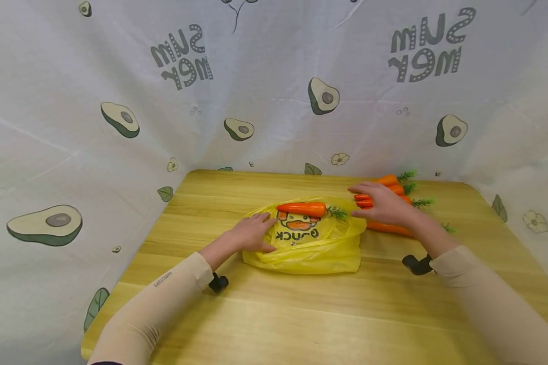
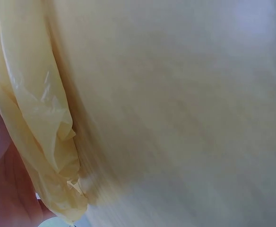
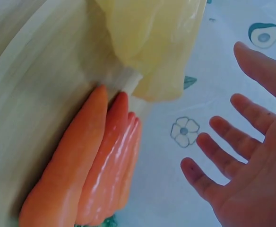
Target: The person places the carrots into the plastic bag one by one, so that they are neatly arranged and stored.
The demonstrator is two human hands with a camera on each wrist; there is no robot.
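A yellow plastic bag [image 1: 310, 258] with a duck print lies on the table, its near side bunched in folds. An orange carrot [image 1: 301, 208] with a green top lies across the duck print; I cannot tell whether it is inside the bag or on top. My left hand [image 1: 253, 233] touches the bag's left edge with spread fingers, and the bag's film [image 2: 38, 94] hangs beside its palm in the left wrist view. Above the other carrots [image 1: 390, 229] is my right hand [image 1: 383, 205], its fingers [image 3: 225, 137] spread apart with nothing held.
Several carrots [image 3: 62, 175] lie side by side right of the bag, green tops pointing right. The wooden table [image 1: 301, 319] has rounded far corners. Behind it hangs a white curtain [image 1: 274, 61] printed with avocados. A small black camera sits at each wrist.
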